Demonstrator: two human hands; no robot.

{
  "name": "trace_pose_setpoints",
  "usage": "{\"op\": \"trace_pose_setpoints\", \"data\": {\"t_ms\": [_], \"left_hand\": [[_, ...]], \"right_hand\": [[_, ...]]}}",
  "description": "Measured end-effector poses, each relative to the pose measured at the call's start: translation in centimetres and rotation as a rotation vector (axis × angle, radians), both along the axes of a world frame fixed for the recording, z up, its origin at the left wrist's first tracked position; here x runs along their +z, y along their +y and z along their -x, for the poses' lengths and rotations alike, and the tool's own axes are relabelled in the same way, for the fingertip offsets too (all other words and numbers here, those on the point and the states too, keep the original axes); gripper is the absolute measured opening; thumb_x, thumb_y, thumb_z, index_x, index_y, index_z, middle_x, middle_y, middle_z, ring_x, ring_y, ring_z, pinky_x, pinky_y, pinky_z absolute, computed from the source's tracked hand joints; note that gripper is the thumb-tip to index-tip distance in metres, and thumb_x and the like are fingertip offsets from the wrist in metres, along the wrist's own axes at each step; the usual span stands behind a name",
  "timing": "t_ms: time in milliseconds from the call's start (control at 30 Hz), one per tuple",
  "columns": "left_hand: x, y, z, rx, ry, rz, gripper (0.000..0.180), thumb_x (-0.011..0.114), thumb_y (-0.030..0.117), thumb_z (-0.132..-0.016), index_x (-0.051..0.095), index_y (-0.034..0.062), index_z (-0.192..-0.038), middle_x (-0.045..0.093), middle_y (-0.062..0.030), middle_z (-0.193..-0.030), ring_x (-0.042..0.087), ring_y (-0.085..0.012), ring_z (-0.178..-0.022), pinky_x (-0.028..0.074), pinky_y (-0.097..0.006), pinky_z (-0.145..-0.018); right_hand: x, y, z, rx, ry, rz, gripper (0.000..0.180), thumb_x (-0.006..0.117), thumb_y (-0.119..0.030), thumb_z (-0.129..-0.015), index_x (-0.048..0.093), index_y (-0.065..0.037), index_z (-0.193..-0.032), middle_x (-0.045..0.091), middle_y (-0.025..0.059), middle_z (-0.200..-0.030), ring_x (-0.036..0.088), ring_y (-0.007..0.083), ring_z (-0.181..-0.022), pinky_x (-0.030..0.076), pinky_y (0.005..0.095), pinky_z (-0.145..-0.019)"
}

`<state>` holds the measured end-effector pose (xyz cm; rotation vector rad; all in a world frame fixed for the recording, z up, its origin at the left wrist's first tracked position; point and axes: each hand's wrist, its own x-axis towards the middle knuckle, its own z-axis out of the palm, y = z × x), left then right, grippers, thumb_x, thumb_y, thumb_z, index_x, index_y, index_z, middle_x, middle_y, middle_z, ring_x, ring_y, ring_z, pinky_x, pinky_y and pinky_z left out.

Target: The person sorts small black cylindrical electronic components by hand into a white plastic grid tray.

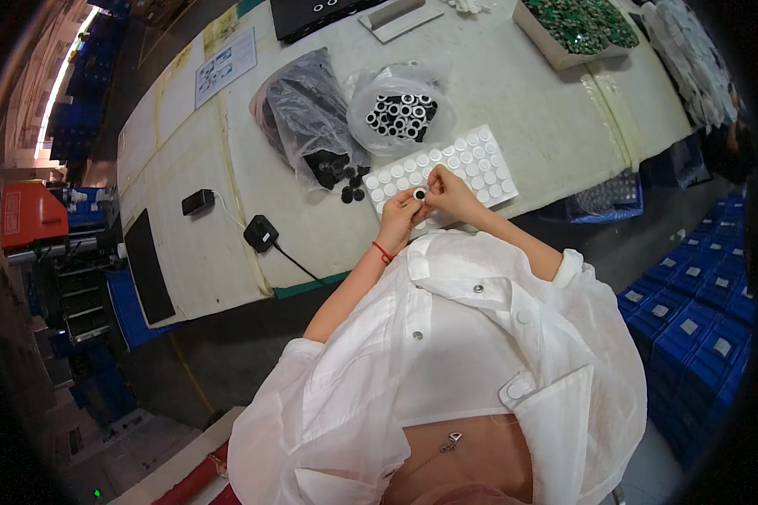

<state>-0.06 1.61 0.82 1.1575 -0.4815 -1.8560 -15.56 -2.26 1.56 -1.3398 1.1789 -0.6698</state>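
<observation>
I am pinching a small black ring-shaped part [419,194] between the fingertips of both hands, just above the near edge of the worktable [522,109]. My left hand [398,217] is curling closed around the part from the near left side, and a red cord bracelet [382,252] is circling its wrist. My right hand [449,192] is closing on the same part from the right, its fingertips meeting those of the left hand; whether it is pressing something onto the part I cannot tell.

Directly under and beyond my hands a white sheet of round white pads [459,164] is lying flat on the table, my hands covering its near left corner. Just to the left of the sheet a few loose black parts [352,187] are lying scattered at the mouth of a dark plastic bag [307,109]. Farther off, a clear plastic bag of black-and-white rings [402,114] is sitting just beyond the sheet.

To the near left a black power adapter [261,233] with its cable and a smaller black box [198,201] are resting on the table, well apart from my hands. At the far right a cardboard tray of green circuit boards [581,25] is standing. A printed paper sheet [225,66] is lying at the far left. Blue crates [691,311] are stacked on the floor to my right.
</observation>
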Motion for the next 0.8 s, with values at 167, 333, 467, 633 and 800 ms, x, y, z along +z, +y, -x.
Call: {"op": "trace_pose_setpoints", "data": {"t_ms": [167,333,467,633,800], "left_hand": [[-0.4,-0.3,-0.4,-0.075,-0.075,0.020,0.024,0.057,0.002,-0.085,0.054,-0.0030,-0.107,0.062,-0.0081,-0.091,0.062,-0.0115,-0.076,0.052,-0.021,-0.068],[0.0,-0.2,-0.1,-0.073,-0.096,0.052,0.023,0.059,0.003,-0.085,0.052,-0.0026,-0.106,0.062,-0.0098,-0.090,0.062,-0.0128,-0.074,0.052,-0.022,-0.066],[0.0,0.0,-1.1,-0.077,-0.077,0.043,0.025,0.056,0.006,-0.087,0.049,-0.0026,-0.109,0.061,-0.0113,-0.093,0.060,-0.0145,-0.075,0.051,-0.022,-0.067],[0.8,0.2,-3.3,0.170,0.149,0.000,0.026,0.048,0.007,-0.091,0.043,-0.0039,-0.115,0.054,-0.0156,-0.105,0.057,-0.0194,-0.089,0.048,-0.026,-0.080],[1.6,0.7,-4.6,0.189,0.080,0.040,0.034,0.037,-0.002,-0.092,0.028,-0.0077,-0.125,0.044,-0.0223,-0.120,0.052,-0.0279,-0.109,0.043,-0.033,-0.097]], "right_hand": [[-1.2,-0.4,0.4,0.096,-0.006,0.000,0.020,0.064,-0.007,-0.076,0.048,-0.002,-0.088,0.048,-0.0006,-0.062,0.045,0.0063,-0.059,0.040,0.0226,-0.054],[0.7,-1.5,0.5,0.170,-0.046,-0.121,0.024,0.067,-0.013,-0.078,0.051,-0.001,-0.091,0.050,0.0003,-0.065,0.046,0.0066,-0.059,0.040,0.0238,-0.053],[1.3,-4.3,-0.3,0.282,0.147,0.073,0.024,0.066,-0.017,-0.081,0.053,-0.002,-0.095,0.053,0.0006,-0.070,0.049,0.0073,-0.060,0.041,0.0236,-0.054],[3.8,-6.8,-1.8,-0.294,-0.277,0.067,0.026,0.066,-0.022,-0.082,0.058,0.001,-0.090,0.060,0.0081,-0.075,0.056,0.0141,-0.062,0.045,0.0288,-0.056],[0.9,-5.9,-1.4,-0.128,-0.057,0.209,0.017,0.064,-0.014,-0.078,0.061,0.000,-0.086,0.063,0.0099,-0.078,0.057,0.0165,-0.061,0.047,0.0299,-0.058]]}}
